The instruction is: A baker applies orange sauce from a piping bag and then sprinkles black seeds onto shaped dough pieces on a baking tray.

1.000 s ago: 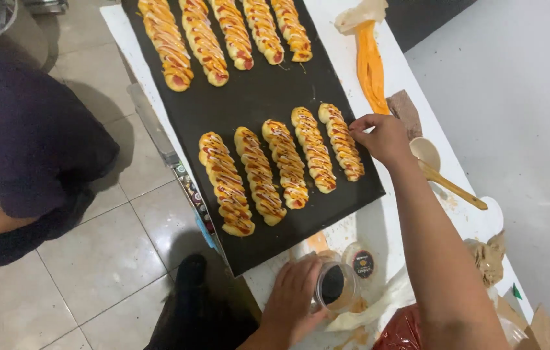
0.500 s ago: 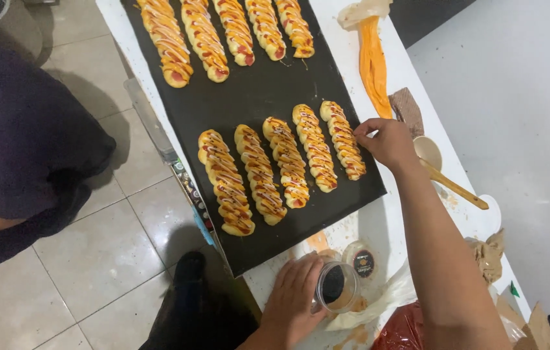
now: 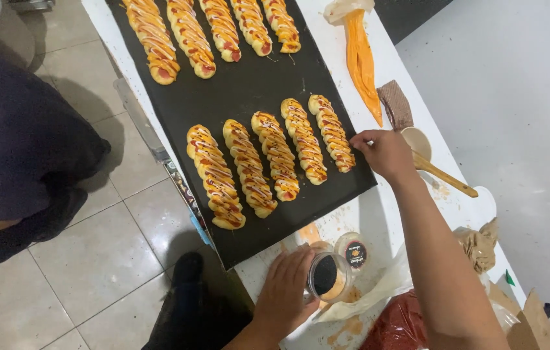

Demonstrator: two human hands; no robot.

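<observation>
A long black baking tray (image 3: 255,84) lies on a white table and carries two rows of twisted sausage pastries striped with sauce. My right hand (image 3: 385,154) hovers with pinched fingers at the right end of the near row, beside the last pastry (image 3: 331,131). What it pinches is too small to tell. My left hand (image 3: 286,291) grips a small clear jar (image 3: 327,275) of dark contents at the table's near edge. The jar's black lid (image 3: 355,253) lies just right of it.
An orange piping bag (image 3: 362,58), a brown cloth (image 3: 396,104) and a wooden spoon (image 3: 434,165) lie right of the tray. A red-filled bag (image 3: 401,324) and crumpled paper (image 3: 479,243) sit near me. Another person in dark clothes (image 3: 16,149) stands at left on the tiled floor.
My right hand has stayed at the right end of the near pastry row, shifting slightly. The view has drifted a little. My left hand still holds the jar.
</observation>
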